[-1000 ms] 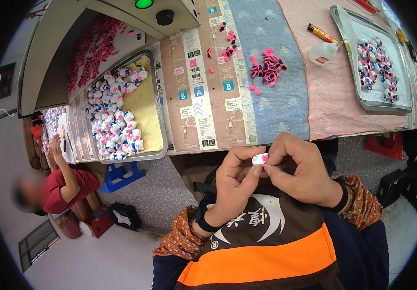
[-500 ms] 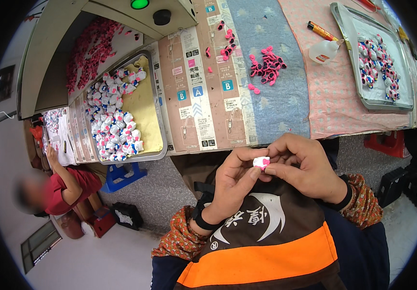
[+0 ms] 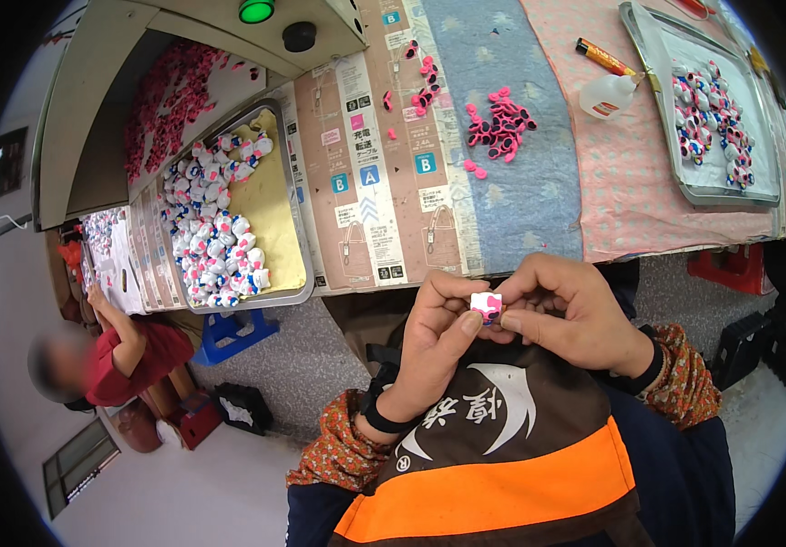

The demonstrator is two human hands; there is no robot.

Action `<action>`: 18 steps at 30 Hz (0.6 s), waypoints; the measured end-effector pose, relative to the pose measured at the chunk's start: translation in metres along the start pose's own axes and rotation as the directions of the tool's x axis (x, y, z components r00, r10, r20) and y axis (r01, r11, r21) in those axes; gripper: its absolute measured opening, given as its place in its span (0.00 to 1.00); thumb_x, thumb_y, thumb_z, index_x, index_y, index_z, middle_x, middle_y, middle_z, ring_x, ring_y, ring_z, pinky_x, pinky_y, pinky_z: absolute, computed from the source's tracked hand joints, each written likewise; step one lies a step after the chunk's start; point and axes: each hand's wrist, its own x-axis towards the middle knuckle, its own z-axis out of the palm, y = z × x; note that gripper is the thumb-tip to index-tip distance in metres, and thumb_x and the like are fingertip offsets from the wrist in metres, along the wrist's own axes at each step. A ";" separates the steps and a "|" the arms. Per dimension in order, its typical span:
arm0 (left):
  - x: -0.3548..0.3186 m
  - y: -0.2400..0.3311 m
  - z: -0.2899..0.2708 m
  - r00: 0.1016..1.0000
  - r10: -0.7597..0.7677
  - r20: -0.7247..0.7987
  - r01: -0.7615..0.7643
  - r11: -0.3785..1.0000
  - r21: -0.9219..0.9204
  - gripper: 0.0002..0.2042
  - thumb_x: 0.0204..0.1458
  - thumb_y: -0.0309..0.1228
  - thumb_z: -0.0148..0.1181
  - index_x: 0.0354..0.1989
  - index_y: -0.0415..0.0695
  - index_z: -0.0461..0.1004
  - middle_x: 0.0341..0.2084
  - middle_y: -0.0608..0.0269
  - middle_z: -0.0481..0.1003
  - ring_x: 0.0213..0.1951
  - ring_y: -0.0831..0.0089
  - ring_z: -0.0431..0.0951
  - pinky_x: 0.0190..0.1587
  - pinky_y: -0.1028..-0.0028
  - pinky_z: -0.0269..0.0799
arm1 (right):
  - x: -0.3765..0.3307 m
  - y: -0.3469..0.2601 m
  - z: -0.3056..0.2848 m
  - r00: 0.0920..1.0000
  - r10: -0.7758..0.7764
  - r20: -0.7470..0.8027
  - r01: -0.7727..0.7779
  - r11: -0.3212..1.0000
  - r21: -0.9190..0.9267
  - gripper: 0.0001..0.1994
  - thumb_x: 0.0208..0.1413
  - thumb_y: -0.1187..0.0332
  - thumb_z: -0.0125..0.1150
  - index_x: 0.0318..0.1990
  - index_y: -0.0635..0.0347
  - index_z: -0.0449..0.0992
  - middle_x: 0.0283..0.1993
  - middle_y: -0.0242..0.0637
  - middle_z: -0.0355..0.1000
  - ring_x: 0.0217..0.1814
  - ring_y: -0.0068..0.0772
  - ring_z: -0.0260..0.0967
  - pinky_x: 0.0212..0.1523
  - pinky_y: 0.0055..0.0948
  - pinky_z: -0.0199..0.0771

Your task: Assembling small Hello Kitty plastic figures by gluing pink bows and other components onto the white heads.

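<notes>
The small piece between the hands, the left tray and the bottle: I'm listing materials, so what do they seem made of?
The small piece looks like smooth moulded plastic or vinyl, given its rounded form and clean white and pink areas. The left tray is probably metal, its rim grey with a sheen. The bottle seems smooth plastic, its whitish wall translucent.

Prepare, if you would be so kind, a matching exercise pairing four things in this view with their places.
Things:
1. Small white-and-pink piece
2. White bottle
3. Pile of pink-and-black pieces
4. Blue stool

Places:
A. On the blue cloth
B. On the speckled floor
C. Between the fingers of the left hand and the right hand
D. On the pink cloth

Right pairs: 1-C, 2-D, 3-A, 4-B
</notes>
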 end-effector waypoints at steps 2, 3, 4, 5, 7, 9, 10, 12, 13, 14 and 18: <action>0.001 0.002 0.001 1.000 0.012 0.015 -0.011 0.998 -0.055 0.10 0.64 0.25 0.50 0.52 0.38 0.63 0.46 0.54 0.72 0.47 0.73 0.76 0.49 0.70 0.79 | 0.000 0.004 0.000 1.000 -0.020 -0.004 0.020 0.999 -0.042 0.06 0.57 0.74 0.65 0.38 0.64 0.74 0.30 0.27 0.73 0.29 0.10 0.66 0.28 0.15 0.66; 0.001 0.001 0.001 1.000 0.012 0.015 -0.011 0.998 -0.055 0.10 0.64 0.25 0.50 0.52 0.38 0.63 0.46 0.54 0.72 0.47 0.73 0.76 0.49 0.70 0.79 | 0.001 0.005 0.000 0.999 -0.039 -0.005 0.039 0.996 -0.084 0.06 0.57 0.73 0.66 0.38 0.63 0.74 0.29 0.26 0.72 0.28 0.10 0.65 0.27 0.16 0.65; 0.001 0.001 0.002 1.000 0.013 0.006 -0.013 0.999 -0.048 0.10 0.64 0.24 0.51 0.51 0.38 0.63 0.46 0.54 0.72 0.47 0.73 0.76 0.49 0.70 0.79 | 0.001 0.004 0.000 0.999 -0.040 -0.005 0.039 0.996 -0.084 0.06 0.57 0.73 0.66 0.38 0.63 0.74 0.29 0.26 0.72 0.28 0.10 0.65 0.27 0.16 0.65; 0.002 0.000 0.002 1.000 0.015 -0.003 -0.015 0.999 -0.041 0.10 0.64 0.23 0.51 0.51 0.38 0.63 0.46 0.54 0.72 0.46 0.73 0.76 0.49 0.70 0.79 | 0.002 0.001 0.001 1.000 -0.023 -0.019 0.021 0.994 -0.110 0.07 0.56 0.73 0.67 0.37 0.63 0.74 0.29 0.25 0.71 0.27 0.09 0.64 0.27 0.16 0.64; 0.002 -0.002 0.002 1.000 0.029 -0.005 -0.029 0.999 -0.019 0.10 0.63 0.23 0.52 0.50 0.38 0.63 0.46 0.55 0.72 0.46 0.73 0.76 0.49 0.71 0.79 | 0.003 -0.001 0.003 0.999 -0.006 -0.035 0.002 0.991 -0.136 0.07 0.55 0.72 0.67 0.37 0.62 0.73 0.28 0.25 0.70 0.26 0.09 0.63 0.26 0.16 0.63; 0.002 -0.003 0.002 0.999 0.045 -0.009 -0.045 0.999 0.004 0.10 0.62 0.22 0.52 0.50 0.38 0.63 0.46 0.55 0.72 0.46 0.74 0.76 0.49 0.72 0.78 | 0.003 0.001 0.004 0.999 -0.022 -0.035 0.016 0.989 -0.150 0.08 0.55 0.73 0.67 0.35 0.62 0.72 0.27 0.24 0.69 0.26 0.08 0.62 0.25 0.15 0.62; 0.002 -0.004 0.001 0.996 0.086 0.005 -0.087 0.996 0.036 0.09 0.62 0.21 0.53 0.49 0.38 0.64 0.46 0.55 0.72 0.46 0.74 0.76 0.49 0.73 0.77 | 0.003 0.001 0.005 0.999 -0.022 -0.034 0.016 0.989 -0.150 0.08 0.55 0.73 0.67 0.35 0.62 0.72 0.27 0.24 0.69 0.26 0.08 0.62 0.25 0.15 0.62; 0.002 -0.004 0.002 0.992 0.128 0.019 -0.129 0.989 0.066 0.09 0.61 0.20 0.53 0.48 0.38 0.64 0.46 0.56 0.72 0.45 0.74 0.76 0.48 0.74 0.76 | 0.003 0.003 0.005 1.000 -0.013 -0.008 0.012 0.995 -0.099 0.08 0.54 0.73 0.66 0.33 0.61 0.70 0.26 0.23 0.66 0.25 0.07 0.60 0.23 0.14 0.60; 0.002 -0.003 0.003 0.990 0.141 0.029 -0.142 0.988 0.054 0.09 0.60 0.19 0.53 0.48 0.39 0.64 0.46 0.56 0.71 0.45 0.74 0.75 0.49 0.74 0.75 | 0.003 0.003 0.005 1.000 -0.013 -0.007 0.012 0.995 -0.100 0.08 0.54 0.73 0.66 0.33 0.61 0.70 0.26 0.23 0.66 0.25 0.07 0.60 0.23 0.14 0.60; 0.002 -0.003 0.003 0.987 0.153 0.039 -0.155 0.987 0.042 0.10 0.60 0.18 0.54 0.47 0.39 0.64 0.46 0.56 0.71 0.45 0.74 0.75 0.49 0.74 0.74 | 0.003 0.004 0.005 0.999 -0.044 0.000 0.043 0.991 -0.127 0.09 0.54 0.73 0.67 0.33 0.60 0.69 0.25 0.23 0.65 0.24 0.06 0.59 0.22 0.14 0.59; -0.001 -0.006 0.001 0.984 0.173 0.030 -0.174 0.983 0.053 0.10 0.58 0.17 0.54 0.47 0.40 0.64 0.46 0.56 0.69 0.47 0.74 0.73 0.50 0.73 0.73 | 0.003 0.005 0.005 0.995 -0.103 0.016 0.104 0.984 -0.146 0.10 0.53 0.73 0.67 0.31 0.60 0.68 0.24 0.21 0.63 0.23 0.06 0.57 0.22 0.13 0.57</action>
